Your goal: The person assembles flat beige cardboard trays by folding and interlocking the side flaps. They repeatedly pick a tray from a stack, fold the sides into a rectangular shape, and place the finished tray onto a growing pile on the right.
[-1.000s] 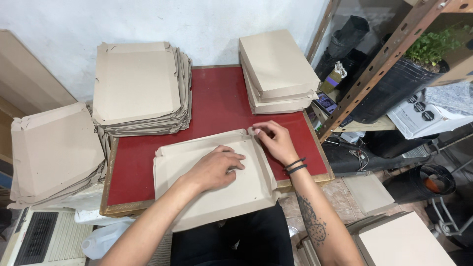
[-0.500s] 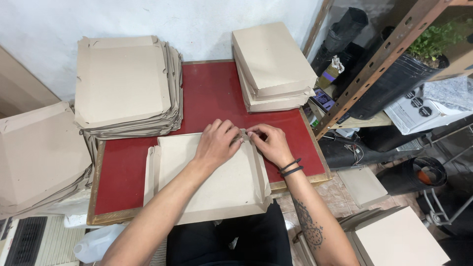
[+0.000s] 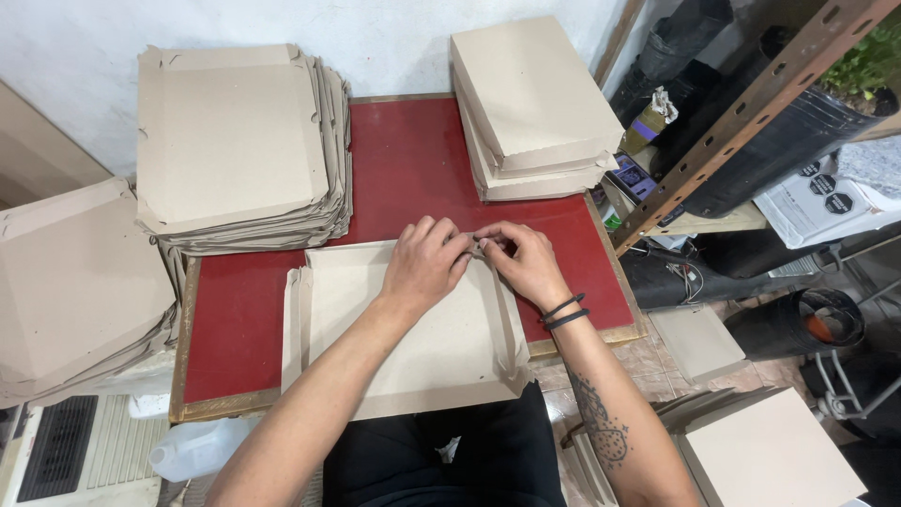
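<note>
Pinching, seemingly, both hands (image 3: 474,253) fold the tan cardboard sheet's (image 3: 413,347) corner.

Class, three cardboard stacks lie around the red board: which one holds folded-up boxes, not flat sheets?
The stack of folded boxes at the board's far right corner. Its pieces are closed and thick, while the far-left stack and the left-edge stack hold flat cut sheets.

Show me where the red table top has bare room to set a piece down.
The red table top is bare between the stack of flat cardboard blanks and the stack of folded boxes. A narrower patch lies left of the cardboard tray, below the blanks. It is crowded at the tray's far edge, where the left hand and right hand meet.
</note>
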